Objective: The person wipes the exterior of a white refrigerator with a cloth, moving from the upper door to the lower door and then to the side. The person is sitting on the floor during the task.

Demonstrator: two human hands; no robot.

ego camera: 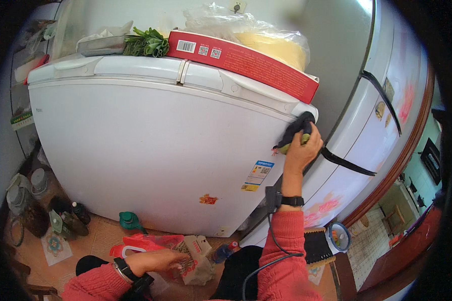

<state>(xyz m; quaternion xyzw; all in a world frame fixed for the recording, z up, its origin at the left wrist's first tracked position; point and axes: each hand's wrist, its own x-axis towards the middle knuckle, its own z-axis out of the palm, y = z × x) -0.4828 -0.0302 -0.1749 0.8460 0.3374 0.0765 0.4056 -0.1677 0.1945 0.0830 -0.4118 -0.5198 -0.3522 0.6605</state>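
My right hand (pixel 304 146) grips a dark cloth (pixel 296 129) with a yellow-green part, pressing it to the upper right corner of a white chest freezer (pixel 143 150). A small reddish mark or sticker (pixel 274 151) shows just beside the cloth. Low in front of the freezer, my left hand (pixel 160 261) lies over a printed beige bag (pixel 197 263); its fingertips reach the bag, and whether they hold it is unclear. Red plastic packaging (pixel 150 242) lies behind that hand. An energy label (pixel 258 175) and a red-gold sticker (pixel 208 199) are on the freezer front.
On the freezer lid rest a red box (pixel 241 62), leafy greens (pixel 148 42) and a metal tray (pixel 101 46). A refrigerator (pixel 361 150) adjoins on the right. Jars (pixel 26 207) and bottles (pixel 81 213) stand at left on the floor, near a green plastic container (pixel 131 221).
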